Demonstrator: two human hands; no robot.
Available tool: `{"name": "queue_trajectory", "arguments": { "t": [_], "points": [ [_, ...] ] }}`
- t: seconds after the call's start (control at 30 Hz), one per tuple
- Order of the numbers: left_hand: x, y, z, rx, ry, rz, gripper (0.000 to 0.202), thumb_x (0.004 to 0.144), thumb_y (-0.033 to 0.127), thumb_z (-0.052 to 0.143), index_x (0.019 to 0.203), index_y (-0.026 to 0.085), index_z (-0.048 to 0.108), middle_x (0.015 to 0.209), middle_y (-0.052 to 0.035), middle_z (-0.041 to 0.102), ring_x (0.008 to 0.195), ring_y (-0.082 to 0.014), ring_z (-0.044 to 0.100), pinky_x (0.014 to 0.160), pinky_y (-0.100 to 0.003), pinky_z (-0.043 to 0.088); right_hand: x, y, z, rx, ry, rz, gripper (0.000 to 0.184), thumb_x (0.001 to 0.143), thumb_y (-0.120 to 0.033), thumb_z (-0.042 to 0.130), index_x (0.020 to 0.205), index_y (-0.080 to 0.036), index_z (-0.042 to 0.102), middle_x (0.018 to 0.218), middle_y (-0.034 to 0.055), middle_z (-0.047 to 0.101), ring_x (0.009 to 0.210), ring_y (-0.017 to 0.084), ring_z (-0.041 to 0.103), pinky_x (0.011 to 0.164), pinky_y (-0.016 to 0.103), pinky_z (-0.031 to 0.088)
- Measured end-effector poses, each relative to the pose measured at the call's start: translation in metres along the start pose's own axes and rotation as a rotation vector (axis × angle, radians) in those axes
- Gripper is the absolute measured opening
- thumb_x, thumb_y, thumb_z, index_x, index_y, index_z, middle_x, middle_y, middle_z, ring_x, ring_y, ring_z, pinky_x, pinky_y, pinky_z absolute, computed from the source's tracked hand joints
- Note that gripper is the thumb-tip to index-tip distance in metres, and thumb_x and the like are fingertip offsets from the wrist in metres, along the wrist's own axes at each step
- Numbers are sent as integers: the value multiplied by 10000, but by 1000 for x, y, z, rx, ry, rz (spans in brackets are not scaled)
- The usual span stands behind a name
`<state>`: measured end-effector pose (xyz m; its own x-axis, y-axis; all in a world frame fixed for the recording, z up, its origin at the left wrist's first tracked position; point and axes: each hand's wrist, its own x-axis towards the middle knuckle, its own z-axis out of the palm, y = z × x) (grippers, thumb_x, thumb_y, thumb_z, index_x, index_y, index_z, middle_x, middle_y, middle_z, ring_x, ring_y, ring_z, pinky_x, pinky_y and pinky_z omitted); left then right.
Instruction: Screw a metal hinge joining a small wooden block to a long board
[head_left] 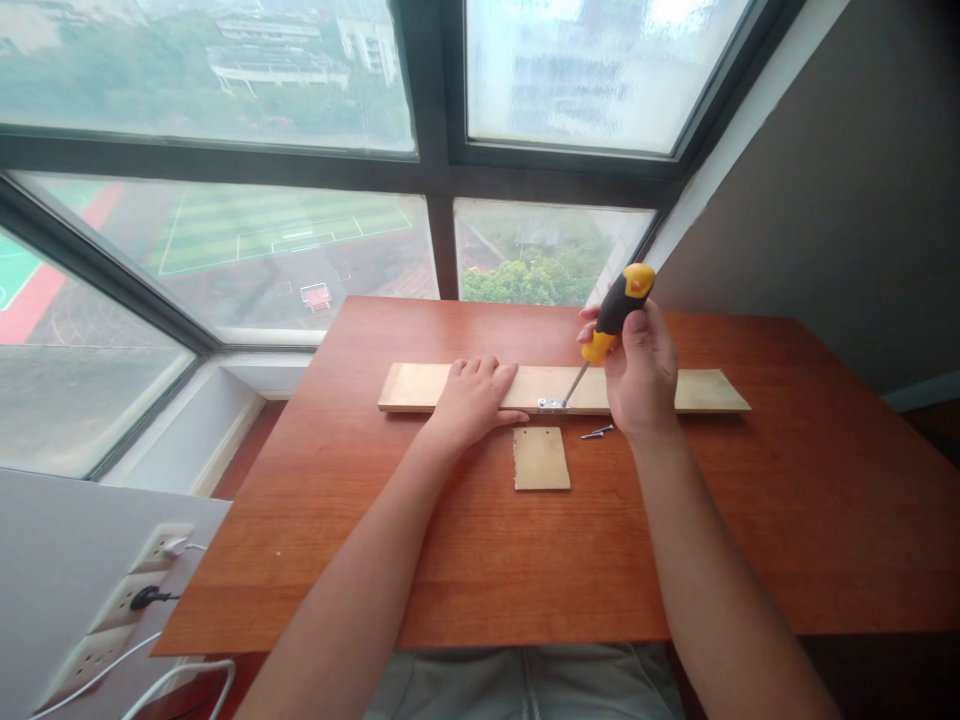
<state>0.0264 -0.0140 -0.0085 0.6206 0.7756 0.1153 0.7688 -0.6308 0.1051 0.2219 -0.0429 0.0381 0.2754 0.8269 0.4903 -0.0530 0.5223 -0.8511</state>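
A long pale wooden board (409,387) lies flat across the table. My left hand (474,398) holds it left of the middle, fingers over its top and thumb along the front edge. In my right hand (646,370) is a screwdriver (613,315) with a black and yellow handle, tilted with its shaft pointing down and left. Its tip meets a small metal hinge (553,404) at the board's front edge; I cannot make out the screw there. Just in front lies a small thin wooden panel (541,459) with two holes near its far edge. Loose screws (598,432) rest right of that panel.
The reddish-brown wooden table (525,570) ends close to my lap. Behind it stand windows with dark frames (442,180), and a grey wall (825,200) rises at the right. Wall sockets (124,600) with plugged-in cables are at the lower left.
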Motion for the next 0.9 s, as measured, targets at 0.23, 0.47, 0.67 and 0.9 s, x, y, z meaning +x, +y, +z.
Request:
{"name": "queue_trajectory", "arguments": {
  "t": [0.23, 0.47, 0.67, 0.9],
  "points": [
    [0, 1, 0, 9, -1, -1, 655, 875, 701, 472, 1294, 199, 509, 1182, -153, 566, 1096, -308, 520, 944, -405, 341, 3, 2, -5, 108, 29, 11, 297, 858, -419, 690, 1045, -290, 500, 909, -23, 691, 675, 131, 636, 705, 322, 533],
    [0, 0, 3, 24, 20, 14, 644, 883, 686, 473, 1295, 193, 508, 1163, -150, 565, 1092, -306, 517, 940, -400, 342, 0, 4, -2, 59, 19, 2, 290, 894, -511, 603, 1060, -283, 536, 895, -7, 679, 730, 144, 621, 710, 312, 516],
    [0, 0, 2, 18, 20, 15, 635, 886, 680, 474, 1293, 193, 509, 1167, -151, 560, 1087, -306, 515, 939, -402, 339, 0, 4, -3, 74, 18, 20, 251, 889, -462, 619, 1028, -278, 521, 934, -4, 688, 714, 136, 614, 736, 322, 511],
    [0, 1, 2, 31, 11, 11, 697, 872, 719, 451, 1316, 184, 503, 1177, -156, 565, 1097, -310, 516, 942, -405, 341, 2, -2, -3, 58, 21, -27, 366, 869, -488, 641, 1124, -282, 476, 892, -7, 705, 687, 142, 627, 692, 317, 513]
  ]
}}
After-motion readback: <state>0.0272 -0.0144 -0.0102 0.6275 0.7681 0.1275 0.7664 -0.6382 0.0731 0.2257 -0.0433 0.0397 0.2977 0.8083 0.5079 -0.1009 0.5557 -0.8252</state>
